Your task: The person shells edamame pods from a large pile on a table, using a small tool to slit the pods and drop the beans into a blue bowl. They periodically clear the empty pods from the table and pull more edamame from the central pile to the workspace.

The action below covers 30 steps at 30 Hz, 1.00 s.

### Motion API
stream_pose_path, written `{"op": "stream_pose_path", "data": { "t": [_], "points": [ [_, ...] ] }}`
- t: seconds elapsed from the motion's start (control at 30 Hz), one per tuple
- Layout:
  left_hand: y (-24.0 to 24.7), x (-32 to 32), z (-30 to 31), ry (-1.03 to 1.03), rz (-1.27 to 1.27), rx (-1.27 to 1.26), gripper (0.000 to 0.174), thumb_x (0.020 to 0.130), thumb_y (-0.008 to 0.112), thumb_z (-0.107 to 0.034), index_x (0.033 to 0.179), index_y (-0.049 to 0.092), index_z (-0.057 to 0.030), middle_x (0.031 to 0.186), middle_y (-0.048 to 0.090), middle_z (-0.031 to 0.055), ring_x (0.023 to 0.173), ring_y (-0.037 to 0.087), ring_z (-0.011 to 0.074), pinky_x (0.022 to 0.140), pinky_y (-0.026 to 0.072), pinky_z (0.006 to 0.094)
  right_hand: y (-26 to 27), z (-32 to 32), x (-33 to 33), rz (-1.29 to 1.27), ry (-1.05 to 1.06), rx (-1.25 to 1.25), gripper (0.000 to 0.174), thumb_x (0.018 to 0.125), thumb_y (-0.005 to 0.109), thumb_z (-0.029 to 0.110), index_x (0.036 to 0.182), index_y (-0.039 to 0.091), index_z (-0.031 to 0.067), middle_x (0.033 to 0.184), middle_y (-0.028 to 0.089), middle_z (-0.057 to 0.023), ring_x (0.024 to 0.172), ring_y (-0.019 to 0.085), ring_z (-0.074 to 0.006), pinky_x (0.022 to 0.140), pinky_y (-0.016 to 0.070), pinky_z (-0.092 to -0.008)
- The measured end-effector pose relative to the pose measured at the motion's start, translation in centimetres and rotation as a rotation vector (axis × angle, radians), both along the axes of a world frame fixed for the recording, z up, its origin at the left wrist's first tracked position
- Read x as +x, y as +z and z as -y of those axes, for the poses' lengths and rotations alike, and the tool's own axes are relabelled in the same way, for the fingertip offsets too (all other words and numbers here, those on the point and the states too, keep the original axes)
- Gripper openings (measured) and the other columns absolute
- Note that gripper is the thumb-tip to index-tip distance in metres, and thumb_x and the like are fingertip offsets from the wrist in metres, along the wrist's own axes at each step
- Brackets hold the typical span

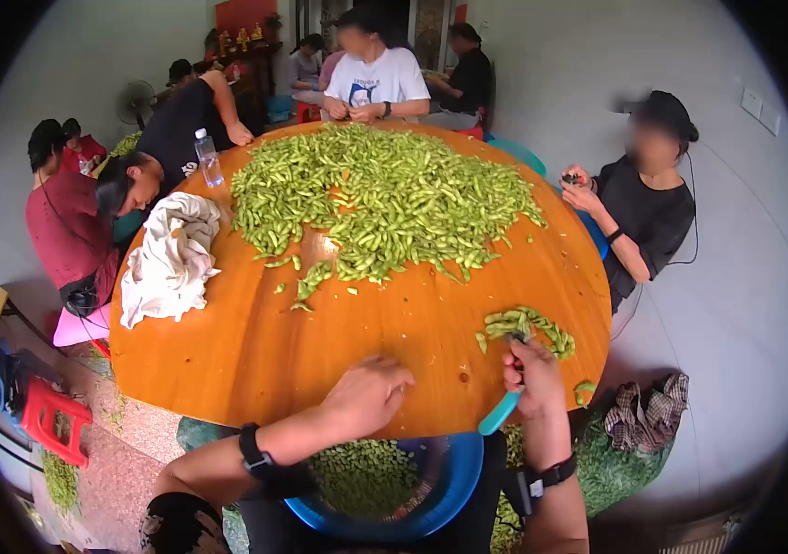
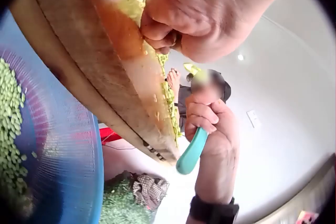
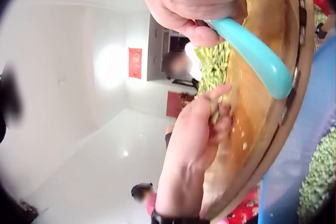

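Gripping with the right hand [image 1: 536, 380], by curled fingers, a tool with teal handle [image 1: 501, 413]. Can be found above the right near part of the wooden table [image 1: 292, 369], just beside a small group of green pods [image 1: 555, 340]. Runs slanting in the head view, with the handle end pointing down and left, toward the near table edge and the blue basin [image 1: 475, 462], and with the opposite end up, toward the small group. Cannot make out the shape of that upper end, being small and partly covered by the fingers. Under the table edge, cut off from view at the far side of the basin. Coming up steeply with the right forearm from the lower right; reaching with the left forearm from the lower left, across the near edge. Keeping the left hand [image 1: 366, 397] above the table, well apart from the tool, with index finger rather extended and other fingers bent in the right wrist view. Cannot tell whether pinching something there. Farther away, spread in a large pile of pods [image 1: 394, 203].
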<state>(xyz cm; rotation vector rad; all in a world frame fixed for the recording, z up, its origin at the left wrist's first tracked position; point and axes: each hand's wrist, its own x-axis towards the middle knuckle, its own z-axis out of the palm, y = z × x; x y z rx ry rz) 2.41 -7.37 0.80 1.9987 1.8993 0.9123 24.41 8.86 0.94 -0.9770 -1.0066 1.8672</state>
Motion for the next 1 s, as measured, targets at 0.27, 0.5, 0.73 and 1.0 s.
{"op": "stream_pose_path", "data": {
  "t": [0.27,0.5,0.73,1.0],
  "points": [
    [1.0,-12.6,-4.2,0.585,-0.369,0.193,0.012,0.079,0.062,-0.013,0.085,0.066,-0.0034,0.092,0.063,0.0177,0.082,0.061,0.0377,0.075,0.051,0.0447,-0.6,-0.5,0.6,0.064,0.142,0.02,0.009,0.092,0.053,0.013,0.087,0.051,0.0055,0.067,0.053,-0.0038,0.044,0.045,-0.01,0.036,0.0344,-0.0238],
    [0.4,-19.2,-7.8,0.867,-0.223,-0.112,0.022,0.08,0.061,-0.021,0.087,0.065,-0.0005,0.092,0.067,0.021,0.089,0.064,0.0354,0.079,0.0516,0.043,-0.8,-0.4,0.8,0.092,0.133,0.057,0.009,0.092,0.052,0.013,0.088,0.053,0.0049,0.066,0.054,-0.0037,0.043,0.046,-0.0099,0.035,0.0358,-0.024],
    [-0.6,-19.9,-6.9,0.842,-0.327,-0.138,0.023,0.078,0.062,-0.021,0.086,0.066,0.0001,0.09,0.066,0.0223,0.088,0.064,0.0368,0.079,0.0508,0.0442,1.1,2.1,-1.5,0.266,0.289,0.17,0.011,0.093,0.054,0.014,0.099,0.058,0.006,0.07,0.057,-0.0013,0.047,0.049,-0.0071,0.04,0.039,-0.0218],
    [2.9,-7.5,-3.6,0.312,0.406,-0.086,0.015,0.089,0.059,-0.01,0.101,0.062,-0.0025,0.077,0.063,-0.0004,0.058,0.056,0.006,0.05,0.0458,0.0207,2.0,5.0,-7.7,0.144,0.533,0.187,0.021,0.094,0.053,0.014,0.111,0.056,0.0032,0.072,0.055,-0.0009,0.049,0.048,-0.0065,0.04,0.036,-0.0212]
  ]
}}
